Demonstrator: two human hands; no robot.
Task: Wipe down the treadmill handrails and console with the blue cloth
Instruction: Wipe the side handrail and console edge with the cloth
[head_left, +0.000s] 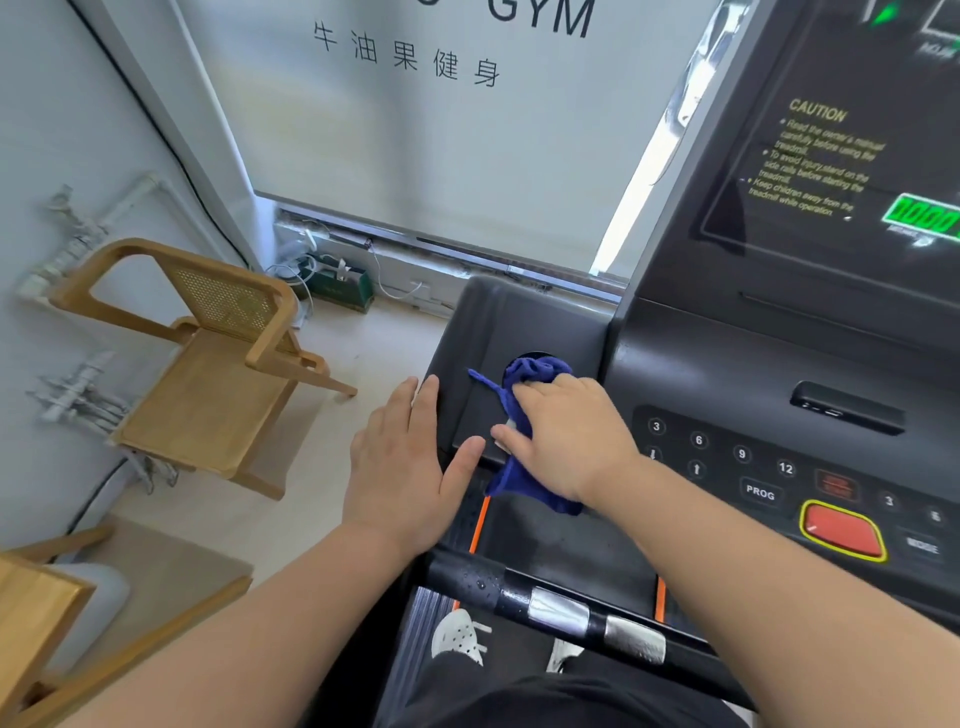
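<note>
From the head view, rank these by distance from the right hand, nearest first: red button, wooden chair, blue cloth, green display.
Measured from the right hand:
1. Blue cloth: directly under the hand, on the left console tray.
2. Red button: to the hand's right, low on the console.
3. Wooden chair: off to the left, on the floor by the wall.
4. Green display: upper right, high on the console.

Under your right hand (566, 441) the blue cloth (524, 483) looks soft and nappy. The console (727, 374) tray is matt dark plastic, its display panel glossy. The handrail (571, 603) shines black, beaded with droplets, with metallic plates. The left chair (208, 395) is smooth light wood with woven cane.
</note>
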